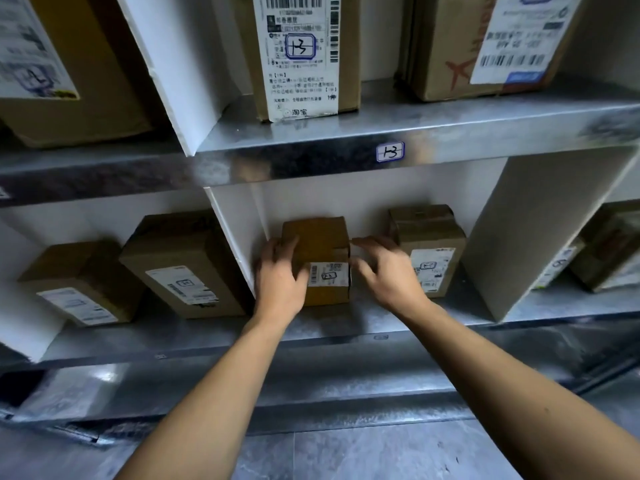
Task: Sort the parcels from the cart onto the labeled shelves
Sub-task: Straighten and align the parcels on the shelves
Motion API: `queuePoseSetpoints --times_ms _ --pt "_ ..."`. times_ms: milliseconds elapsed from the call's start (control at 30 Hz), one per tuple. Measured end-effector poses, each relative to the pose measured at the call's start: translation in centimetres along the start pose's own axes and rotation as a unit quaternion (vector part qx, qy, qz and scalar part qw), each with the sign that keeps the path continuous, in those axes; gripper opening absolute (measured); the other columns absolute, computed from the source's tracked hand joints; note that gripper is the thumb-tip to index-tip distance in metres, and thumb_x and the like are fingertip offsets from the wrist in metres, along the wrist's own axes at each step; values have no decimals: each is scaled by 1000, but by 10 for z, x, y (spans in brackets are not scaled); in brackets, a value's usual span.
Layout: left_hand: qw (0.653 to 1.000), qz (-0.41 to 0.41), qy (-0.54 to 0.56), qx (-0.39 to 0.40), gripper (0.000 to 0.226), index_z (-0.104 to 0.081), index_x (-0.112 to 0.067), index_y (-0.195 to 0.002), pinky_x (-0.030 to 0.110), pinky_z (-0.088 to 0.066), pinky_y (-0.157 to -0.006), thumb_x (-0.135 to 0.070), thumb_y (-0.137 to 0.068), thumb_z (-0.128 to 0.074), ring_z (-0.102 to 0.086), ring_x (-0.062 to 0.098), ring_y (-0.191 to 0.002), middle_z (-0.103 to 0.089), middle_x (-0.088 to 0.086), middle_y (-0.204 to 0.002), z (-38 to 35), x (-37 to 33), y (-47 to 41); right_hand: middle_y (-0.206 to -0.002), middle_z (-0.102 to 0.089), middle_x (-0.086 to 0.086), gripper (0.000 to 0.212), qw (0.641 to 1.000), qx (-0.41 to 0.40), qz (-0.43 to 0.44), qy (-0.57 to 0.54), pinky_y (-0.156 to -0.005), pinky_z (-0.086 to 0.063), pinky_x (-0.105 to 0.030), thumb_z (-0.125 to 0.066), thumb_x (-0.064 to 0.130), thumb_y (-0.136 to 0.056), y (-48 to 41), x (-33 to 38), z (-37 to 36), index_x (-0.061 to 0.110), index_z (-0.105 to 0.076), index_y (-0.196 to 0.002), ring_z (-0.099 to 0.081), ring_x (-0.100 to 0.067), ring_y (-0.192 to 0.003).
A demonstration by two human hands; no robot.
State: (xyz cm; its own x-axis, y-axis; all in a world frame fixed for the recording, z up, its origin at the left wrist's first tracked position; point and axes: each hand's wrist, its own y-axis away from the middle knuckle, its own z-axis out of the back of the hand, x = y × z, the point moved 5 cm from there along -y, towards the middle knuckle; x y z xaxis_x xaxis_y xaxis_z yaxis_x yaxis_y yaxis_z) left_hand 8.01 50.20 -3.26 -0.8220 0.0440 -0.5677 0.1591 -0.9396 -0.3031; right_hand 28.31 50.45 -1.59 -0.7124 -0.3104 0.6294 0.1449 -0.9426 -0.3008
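Landmark: the shelf-edge sticker (pixel 390 151), handwritten "13" in a blue frame.

Count: eight parcels in view, all brown cardboard, three above the sticker's level and five below it.

Above the sticker:
- The tall parcel (pixel 301 57) up and to the left carries a white label with barcodes, a handwritten "13" in a blue box and the printed "淘宝" at its foot.
- The left carton (pixel 69 81) is far to the left; its label is too blurred to read.
- The right carton (pixel 450 46) is up and to the right, with a red aeroplane print.

Below the sticker:
- The small parcel (pixel 318 244) stands on the lower shelf (pixel 346 323), down and to the left, just beside a white divider (pixel 239 244). Its label (pixel 329 273) shows a barcode and a boxed mark I cannot read.
- A taped parcel (pixel 429 244) stands just below and to the right.
- Two parcels (pixel 79 275) (pixel 183 258) lie far left.
- One parcel (pixel 609 244) lies far right.

My left grip (pixel 278 278) grasps the small parcel's left side. My right grip (pixel 389 275) is released, fingers spread just beside its right side; contact cannot be told through blur.
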Motion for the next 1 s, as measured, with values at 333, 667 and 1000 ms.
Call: queuePoseSetpoints --times_ms 333,667,1000 --pt "984 -175 23 1 43 -58 -17 -131 45 -46 -99 -24 -89 -64 -50 36 -115 -54 13 -128 -2 -63 28 -122 -60 -16 38 976 -90 44 191 -82 -55 -45 -63 30 -95 52 -16 53 13 -61 -129 -60 -38 -104" --pt "974 -188 -33 123 52 -37 -32 -147 43 -39 -110 -37 -97 -52 -44 29 -132 -40 4 -151 -49 -129 8 -115 -60 -21 31 964 -90 11 251 -73 -55 -48 -61 32 -90 34 -66 102 9 -59 -112 -59 -44 -91" --pt "979 -157 -30 126 55 -44 -25 -143 39 -38 -109 -27 -92 -61 -40 27 -130 -37 5 -143 -101 -146 -9 -139 -45 -9 50 986 14 7 168 -89 -53 -49 -59 30 -96 2 -113 100 26 -47 -144 -51 -39 -121"
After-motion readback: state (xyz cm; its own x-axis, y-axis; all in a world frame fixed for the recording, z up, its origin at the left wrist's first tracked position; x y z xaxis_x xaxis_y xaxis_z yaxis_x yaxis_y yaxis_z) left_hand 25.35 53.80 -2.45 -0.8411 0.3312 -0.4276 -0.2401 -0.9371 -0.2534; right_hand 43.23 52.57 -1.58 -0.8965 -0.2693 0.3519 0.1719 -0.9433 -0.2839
